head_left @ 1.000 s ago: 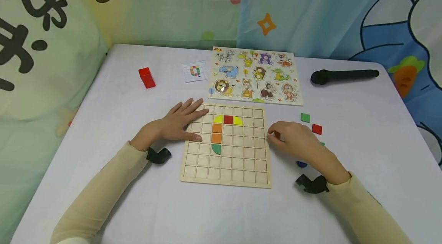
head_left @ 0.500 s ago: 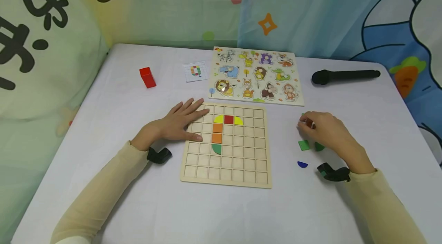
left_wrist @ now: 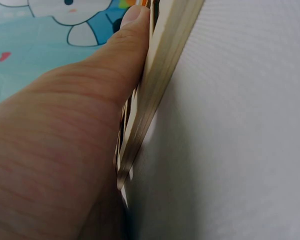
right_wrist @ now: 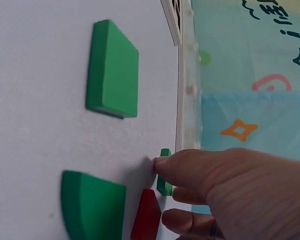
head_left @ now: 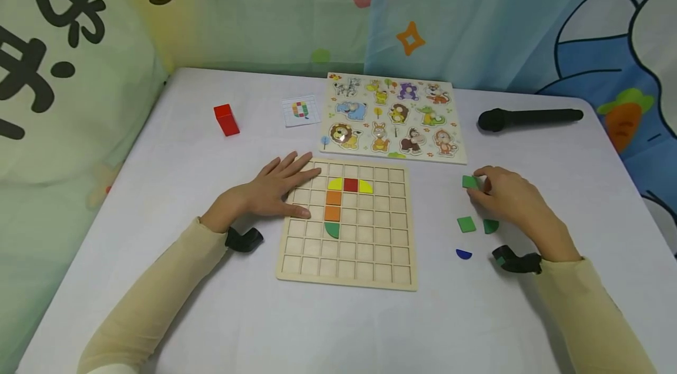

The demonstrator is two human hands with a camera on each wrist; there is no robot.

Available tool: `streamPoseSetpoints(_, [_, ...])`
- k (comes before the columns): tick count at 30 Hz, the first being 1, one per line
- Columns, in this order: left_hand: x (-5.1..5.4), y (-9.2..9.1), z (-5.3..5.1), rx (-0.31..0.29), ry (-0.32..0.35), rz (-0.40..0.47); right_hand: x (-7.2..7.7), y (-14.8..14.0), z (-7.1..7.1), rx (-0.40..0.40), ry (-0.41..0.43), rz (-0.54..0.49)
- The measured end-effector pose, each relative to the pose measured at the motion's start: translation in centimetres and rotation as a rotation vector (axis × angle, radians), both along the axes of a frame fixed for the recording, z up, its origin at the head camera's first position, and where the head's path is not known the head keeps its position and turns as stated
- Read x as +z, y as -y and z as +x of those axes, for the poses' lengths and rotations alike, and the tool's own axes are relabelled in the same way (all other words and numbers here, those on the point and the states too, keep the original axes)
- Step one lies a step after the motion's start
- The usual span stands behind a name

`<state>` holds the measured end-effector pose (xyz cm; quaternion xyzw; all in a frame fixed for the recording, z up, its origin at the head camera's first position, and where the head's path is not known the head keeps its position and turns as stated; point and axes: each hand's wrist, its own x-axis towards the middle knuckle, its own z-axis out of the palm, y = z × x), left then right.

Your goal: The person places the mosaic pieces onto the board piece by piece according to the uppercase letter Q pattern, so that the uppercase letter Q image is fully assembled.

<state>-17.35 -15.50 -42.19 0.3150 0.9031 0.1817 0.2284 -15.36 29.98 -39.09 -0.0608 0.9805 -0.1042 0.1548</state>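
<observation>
My left hand [head_left: 270, 189] lies with spread fingers on the left edge of a wooden grid board [head_left: 370, 271]; in the left wrist view the thumb [left_wrist: 122, 55] lies along the board's side. Set in the grid are two yellow quarter-round tiles, a red square [head_left: 351, 184], two orange squares [head_left: 333, 213] and a green quarter-round [head_left: 332, 230]. To the right, my right hand [head_left: 510, 197] pinches a green square tile [head_left: 468, 182] at table level between thumb and index finger. A red tile [right_wrist: 147, 217] lies beneath that hand, hidden in the head view.
Nearer on the table lie another green square [head_left: 466, 224], a green quarter-round [head_left: 491, 226] and a blue half-round [head_left: 463, 254]. Behind the board are an animal puzzle [head_left: 394, 118], a pattern card [head_left: 300, 110], a red block [head_left: 227, 120] and a black microphone [head_left: 529, 119].
My right hand has moved right, away from the board's edge, to the far green square. Its thumb and index finger have come round that tile. The left hand has stayed put.
</observation>
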Motion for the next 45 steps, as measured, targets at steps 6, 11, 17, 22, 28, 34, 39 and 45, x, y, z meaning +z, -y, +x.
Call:
streamPoseSetpoints(6, [-0.2, 0.0, -0.1, 0.001, -0.005, 0.002, -0.1, -0.2, 0.1, 0.012, -0.006, -0.029])
streamPoseSetpoints(11, [-0.2, 0.1, -0.1, 0.003, -0.002, 0.003, -0.2, -0.2, 0.1, 0.005, -0.003, -0.046])
streamPoseSetpoints(17, [-0.3, 0.0, 0.0, 0.003, -0.006, -0.009, -0.3, -0.2, 0.3, -0.015, -0.015, -0.060])
streamPoseSetpoints(22, [-0.1, 0.0, 0.0, 0.003, -0.011, -0.009, -0.3, 0.1, 0.4, -0.002, -0.036, -0.056])
streamPoseSetpoints(28, [-0.4, 0.0, 0.0, 0.005, -0.013, -0.011, -0.1, 0.5, 0.6, 0.006, -0.037, -0.058])
streamPoseSetpoints(34, [-0.4, 0.0, 0.0, 0.008, -0.009, -0.011, 0.2, 1.0, 0.8, 0.018, -0.035, -0.062])
streamPoseSetpoints(39, [-0.3, 0.0, 0.0, 0.006, -0.006, -0.011, 0.3, 1.5, 1.0, 0.035, -0.040, -0.058])
streamPoseSetpoints(45, [-0.3, 0.0, 0.0, 0.007, -0.005, -0.007, 0.7, 2.2, 1.1, 0.037, -0.040, -0.042])
